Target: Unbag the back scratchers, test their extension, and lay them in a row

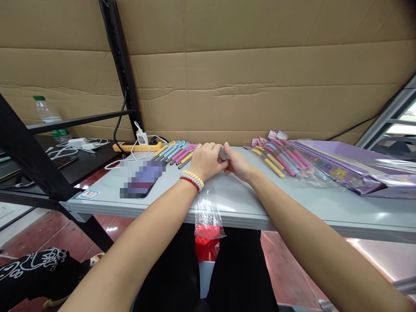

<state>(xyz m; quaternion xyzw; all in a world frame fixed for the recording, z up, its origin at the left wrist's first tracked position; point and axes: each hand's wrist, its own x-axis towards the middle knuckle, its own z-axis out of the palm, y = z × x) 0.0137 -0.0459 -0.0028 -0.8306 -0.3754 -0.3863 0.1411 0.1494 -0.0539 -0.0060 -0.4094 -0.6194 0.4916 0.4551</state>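
My left hand (208, 158) and my right hand (238, 164) meet over the middle of the table, both with fingers closed. A small greyish piece (223, 153) shows between my right thumb and the fingers of my left hand; its kind is unclear. From under my left hand a clear plastic bag (208, 207) hangs over the table's front edge, its upper end hidden by the hand. Just left of my hands lies a row of yellow, blue and pink sticks (175, 151) with curved claw-like ends and metal shafts. To the right lie similar sticks (289, 158) in clear bags with pink tops.
A purple patterned box (352, 184) stands at the right of the table (247, 203). On the left lie a phone (143, 180) and a yellow power strip (130, 147) with white cables. A black rack post (35, 151) rises at the left; cardboard (260, 65) backs the table.
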